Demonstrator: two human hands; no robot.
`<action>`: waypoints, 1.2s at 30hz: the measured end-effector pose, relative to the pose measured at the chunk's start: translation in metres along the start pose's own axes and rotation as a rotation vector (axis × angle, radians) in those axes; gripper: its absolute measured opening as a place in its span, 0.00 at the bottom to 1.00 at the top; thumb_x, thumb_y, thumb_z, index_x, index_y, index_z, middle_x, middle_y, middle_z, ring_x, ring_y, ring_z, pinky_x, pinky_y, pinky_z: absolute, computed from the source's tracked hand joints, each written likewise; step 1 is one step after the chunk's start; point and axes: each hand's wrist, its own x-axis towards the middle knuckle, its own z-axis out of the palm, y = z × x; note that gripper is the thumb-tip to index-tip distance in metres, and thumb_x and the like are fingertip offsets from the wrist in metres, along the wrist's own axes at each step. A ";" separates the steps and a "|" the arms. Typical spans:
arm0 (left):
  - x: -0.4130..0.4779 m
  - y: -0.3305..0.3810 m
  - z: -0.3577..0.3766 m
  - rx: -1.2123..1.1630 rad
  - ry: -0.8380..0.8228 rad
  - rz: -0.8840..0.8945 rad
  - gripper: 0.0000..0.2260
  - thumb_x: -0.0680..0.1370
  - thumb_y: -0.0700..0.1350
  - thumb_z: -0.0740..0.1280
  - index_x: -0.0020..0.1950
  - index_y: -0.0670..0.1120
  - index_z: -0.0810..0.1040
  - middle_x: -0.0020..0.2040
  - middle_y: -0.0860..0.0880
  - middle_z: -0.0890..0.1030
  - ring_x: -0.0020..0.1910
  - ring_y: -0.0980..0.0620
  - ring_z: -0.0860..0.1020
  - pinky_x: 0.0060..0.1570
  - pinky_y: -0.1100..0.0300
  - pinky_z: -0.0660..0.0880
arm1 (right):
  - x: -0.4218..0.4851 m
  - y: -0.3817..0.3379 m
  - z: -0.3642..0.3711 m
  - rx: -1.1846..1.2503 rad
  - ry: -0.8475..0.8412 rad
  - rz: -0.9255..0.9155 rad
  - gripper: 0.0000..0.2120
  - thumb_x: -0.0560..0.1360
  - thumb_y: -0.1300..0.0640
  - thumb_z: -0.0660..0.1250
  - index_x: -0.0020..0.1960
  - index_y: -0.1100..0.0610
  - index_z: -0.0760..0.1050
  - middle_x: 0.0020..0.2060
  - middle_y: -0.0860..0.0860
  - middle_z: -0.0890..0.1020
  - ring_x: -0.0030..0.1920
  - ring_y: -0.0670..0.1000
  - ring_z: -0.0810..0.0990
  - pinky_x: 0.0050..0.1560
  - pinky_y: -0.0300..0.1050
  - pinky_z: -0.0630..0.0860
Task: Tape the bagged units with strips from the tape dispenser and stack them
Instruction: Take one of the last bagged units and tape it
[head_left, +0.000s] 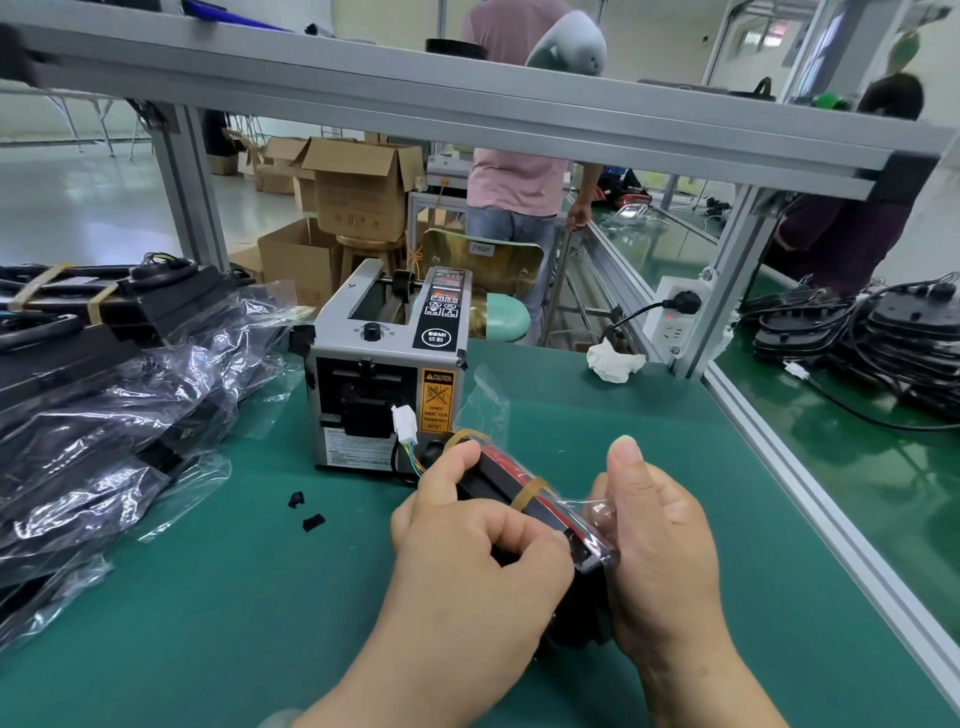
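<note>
Now I flatten the loose bag end, ready for a strip.
My left hand (467, 551) grips the bagged unit (498, 478) over the table (208, 623), toward its near edge, before the tape dispenser (384, 374). My right hand (654, 545) pinches the plastic end with curled fingers (602, 512), thumb upright. I judge the fold must stay tight.

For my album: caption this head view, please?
Left hand and right hand grip a bagged unit before the tape dispenser on the green bench.

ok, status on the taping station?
Left hand and right hand grip bagged unit. Tape dispenser just behind. Two black scraps on mat, clear of hands.
</note>
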 end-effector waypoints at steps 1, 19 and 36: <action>0.000 0.000 0.000 0.002 0.003 0.005 0.05 0.69 0.49 0.70 0.33 0.53 0.82 0.71 0.65 0.59 0.71 0.69 0.52 0.60 0.67 0.54 | 0.000 0.000 0.000 0.003 0.000 0.005 0.29 0.66 0.35 0.64 0.28 0.57 0.55 0.23 0.53 0.59 0.27 0.54 0.55 0.25 0.43 0.56; 0.001 -0.011 0.008 0.054 0.086 0.020 0.04 0.64 0.52 0.72 0.36 0.54 0.80 0.65 0.72 0.60 0.66 0.67 0.56 0.52 0.85 0.51 | -0.001 0.000 0.000 -0.021 0.024 -0.018 0.31 0.65 0.35 0.64 0.28 0.61 0.57 0.23 0.55 0.60 0.25 0.53 0.57 0.25 0.42 0.56; 0.017 -0.020 0.004 0.077 0.127 0.128 0.18 0.58 0.70 0.64 0.43 0.63 0.74 0.57 0.76 0.59 0.57 0.70 0.59 0.54 0.78 0.56 | 0.000 -0.002 0.000 -0.011 0.048 -0.025 0.28 0.66 0.36 0.64 0.27 0.57 0.56 0.21 0.51 0.60 0.24 0.49 0.57 0.24 0.39 0.56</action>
